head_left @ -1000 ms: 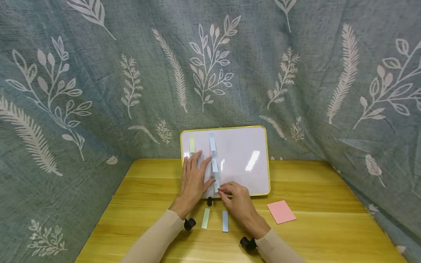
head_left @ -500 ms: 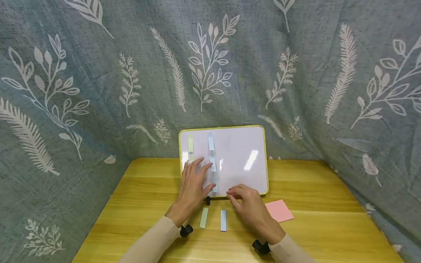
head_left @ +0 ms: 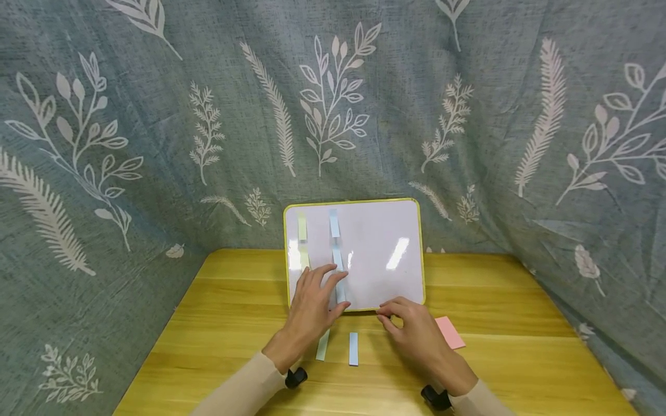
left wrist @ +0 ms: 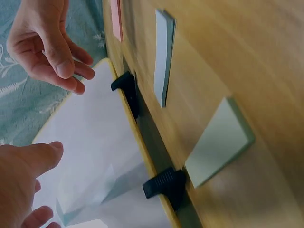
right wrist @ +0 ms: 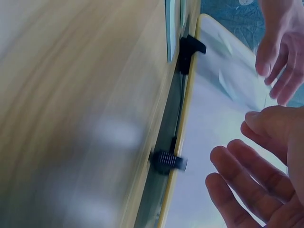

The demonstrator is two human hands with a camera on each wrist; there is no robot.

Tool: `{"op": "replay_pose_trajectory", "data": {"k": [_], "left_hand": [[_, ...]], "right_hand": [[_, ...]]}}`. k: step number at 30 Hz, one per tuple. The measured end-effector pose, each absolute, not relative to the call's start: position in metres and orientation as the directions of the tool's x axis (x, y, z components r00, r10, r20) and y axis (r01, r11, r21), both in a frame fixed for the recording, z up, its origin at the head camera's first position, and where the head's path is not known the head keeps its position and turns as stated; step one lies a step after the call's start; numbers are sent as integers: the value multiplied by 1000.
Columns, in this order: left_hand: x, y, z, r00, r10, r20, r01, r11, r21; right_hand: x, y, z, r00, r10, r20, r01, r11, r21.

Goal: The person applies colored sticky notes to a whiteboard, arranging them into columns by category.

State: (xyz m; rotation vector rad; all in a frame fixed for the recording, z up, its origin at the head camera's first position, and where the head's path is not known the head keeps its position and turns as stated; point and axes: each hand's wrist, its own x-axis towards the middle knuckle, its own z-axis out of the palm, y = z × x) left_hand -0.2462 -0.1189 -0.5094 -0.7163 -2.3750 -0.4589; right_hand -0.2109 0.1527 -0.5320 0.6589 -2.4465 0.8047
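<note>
My left hand [head_left: 312,306] hovers in front of the left part of a whiteboard [head_left: 382,254], fingers spread and loosely bent. It partly covers a column of pale blue sticky strips [head_left: 335,224], and nothing is in its grasp. Farther left on the board, two pale green strips [head_left: 302,227] hang in line. My right hand [head_left: 416,335] is near the board's lower right edge, overlapping a pink sticky-note pad [head_left: 451,333]. Between its loosely bent fingers [right wrist: 237,190] nothing shows in the right wrist view.
On the wooden table [head_left: 224,329] lie a green strip pad [left wrist: 221,142] and a blue strip pad [head_left: 353,349]. Black feet [left wrist: 166,185] hold the yellow-rimmed board's lower edge. A leaf-patterned cloth [head_left: 385,115] hangs behind.
My right hand has moved away from the lowest blue strip, rightward to in front of the pink pad. My left hand has shifted slightly down and right, uncovering the second green strip.
</note>
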Motion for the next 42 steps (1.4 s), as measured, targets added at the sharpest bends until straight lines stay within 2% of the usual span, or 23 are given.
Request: {"op": "replay_pose_trajectory", "data": {"k": [7,17,26,36,42], "left_hand": [[-234,-115,-510,-674,445,589,633,759,152],[-222,-109,-514,-648,523,554,683,720,118],[-214,-103,-520,-634,595,494,722,685,102],[-208,-91,-523,-646,662,379,746,653,131],[-207,-84,-525,-627,696,349,766,633,114]], "right_hand": [[-208,176,-532,-822,-283,494,-508,757,-412],[-211,233,-537,-900,-308,308,-426,772,-472],[-216,275,-546,-864,-402,303,-492,801,-341],[-214,296,-547,-868,-457,195,-497,799,-339],[-213,295,-543,-856,-492,162,-516,784,-345]]}}
